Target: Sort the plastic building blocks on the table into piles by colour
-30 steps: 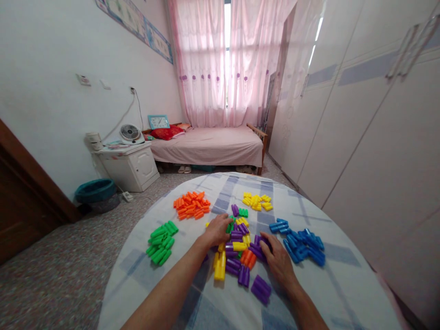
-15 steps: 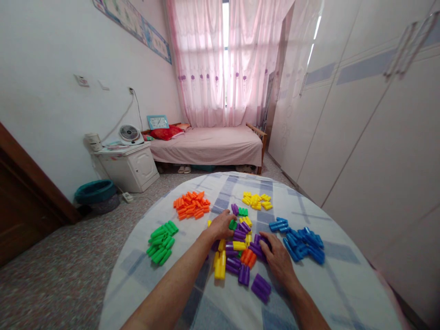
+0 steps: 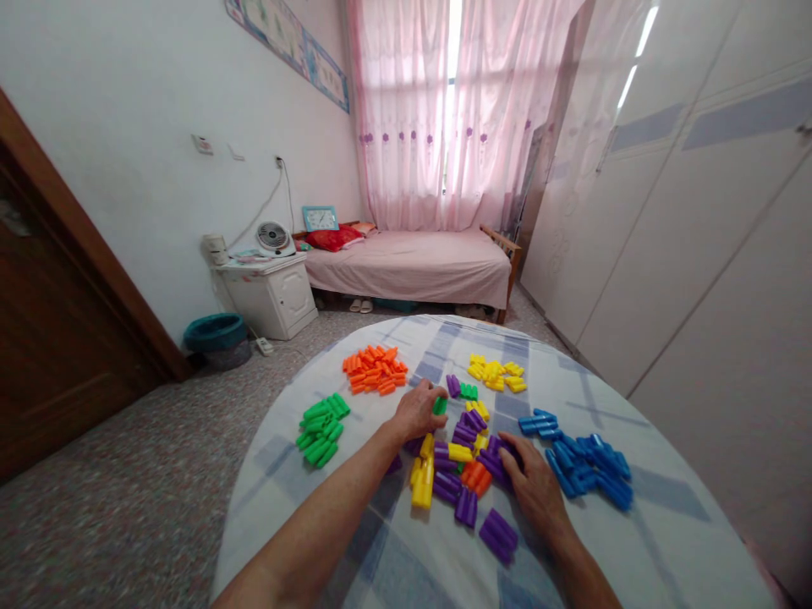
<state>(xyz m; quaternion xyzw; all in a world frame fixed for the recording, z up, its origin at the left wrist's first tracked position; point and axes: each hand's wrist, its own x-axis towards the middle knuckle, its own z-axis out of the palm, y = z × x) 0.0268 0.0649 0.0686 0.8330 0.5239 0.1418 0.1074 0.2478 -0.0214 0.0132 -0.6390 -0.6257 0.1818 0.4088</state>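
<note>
My left hand [image 3: 419,411] has its thumb and fingers closed around a green tube-shaped plastic piece [image 3: 440,405]. Below it lies the mixed middle pile, where yellow pieces [image 3: 424,486], purple pieces [image 3: 447,485] and an orange piece [image 3: 475,478] show. My right hand [image 3: 536,480] rests at the pile's right side, its fingers curled over purple tube-shaped pieces [image 3: 494,463]; its fingertips are partly hidden. Apart from the pile, a ribbed purple piece [image 3: 499,534] lies near me. A green piece [image 3: 469,392] sits beyond my left hand.
Single-colour piles surround the middle one: orange [image 3: 374,370], green [image 3: 320,430], yellow [image 3: 496,372] and blue [image 3: 589,463]. All lie on a round table with a checked cloth [image 3: 304,516]. Beyond stand a bed [image 3: 412,262], a white cabinet [image 3: 276,296], a bin [image 3: 219,340] and wardrobes [image 3: 672,254].
The camera has turned left, so the scene sits further right. My left hand has drawn the green piece slightly leftward from the middle pile. My right hand stays on the purple pieces.
</note>
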